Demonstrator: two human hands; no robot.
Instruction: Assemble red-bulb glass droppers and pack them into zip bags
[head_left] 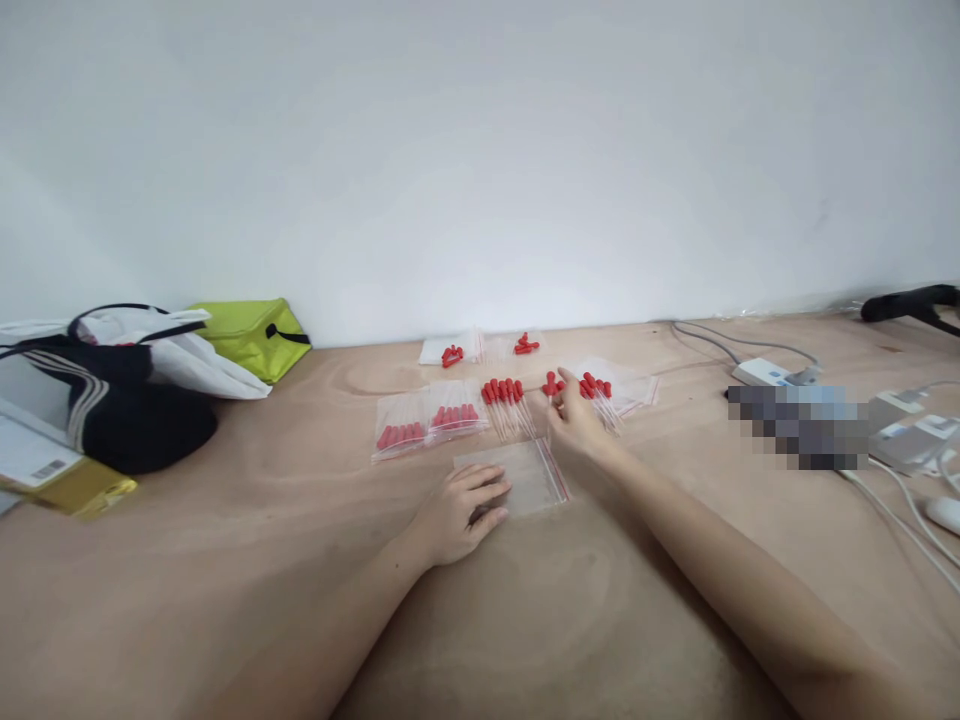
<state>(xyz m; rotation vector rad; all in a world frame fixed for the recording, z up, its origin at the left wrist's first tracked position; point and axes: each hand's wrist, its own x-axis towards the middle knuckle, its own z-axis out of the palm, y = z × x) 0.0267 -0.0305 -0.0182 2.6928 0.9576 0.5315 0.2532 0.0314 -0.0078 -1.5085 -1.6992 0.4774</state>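
Note:
My left hand point(466, 510) rests on the left part of a flat clear zip bag point(529, 478), its fingers spread a little. My right hand point(576, 415) is closed in a pinch on a red-tipped stick point(551, 382), among other red-tipped items. Just left of it lies a bunch of red-tipped sticks point(504, 392) with pale stems toward me. Another such bunch point(598, 386) lies to the right, partly behind my right hand. Two clear bags with red tips inside, one at the left point(401, 432) and one beside it point(456, 414), lie beyond my left hand.
Small red pieces point(452, 355) and more red pieces point(526, 345) lie on bags near the wall. Far left are a dark bag point(142, 420) and a green bag point(244, 335). A power strip point(763, 373) and cables lie right.

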